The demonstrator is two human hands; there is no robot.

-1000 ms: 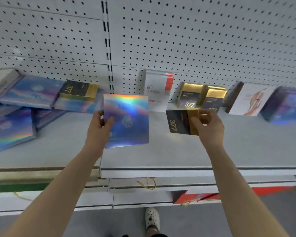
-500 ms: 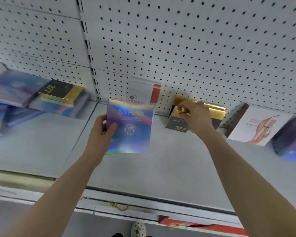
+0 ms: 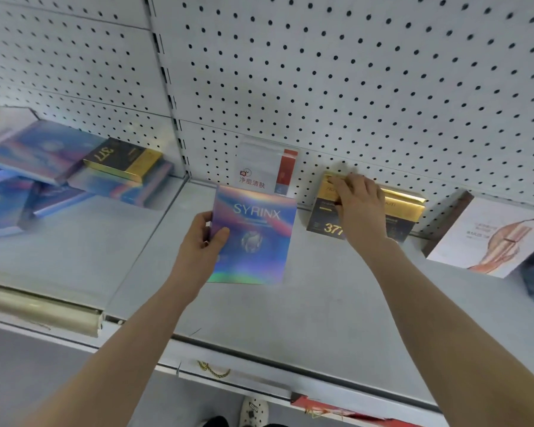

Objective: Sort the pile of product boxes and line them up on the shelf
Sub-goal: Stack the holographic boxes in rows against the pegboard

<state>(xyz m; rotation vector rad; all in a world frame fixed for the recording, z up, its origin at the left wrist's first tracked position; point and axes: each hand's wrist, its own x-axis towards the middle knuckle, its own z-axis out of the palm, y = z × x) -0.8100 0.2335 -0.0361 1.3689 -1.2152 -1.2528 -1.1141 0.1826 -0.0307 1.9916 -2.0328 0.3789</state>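
While the left hand (image 3: 201, 241) pinches the rainbow box (image 3: 256, 238) by its left edge above the shelf (image 3: 290, 309), the right hand (image 3: 359, 208) curls its fingers over a black-and-gold box (image 3: 324, 223) at the shelf's back edge. Both boxes look light, stiff and slick, so edges seem the safest hold.
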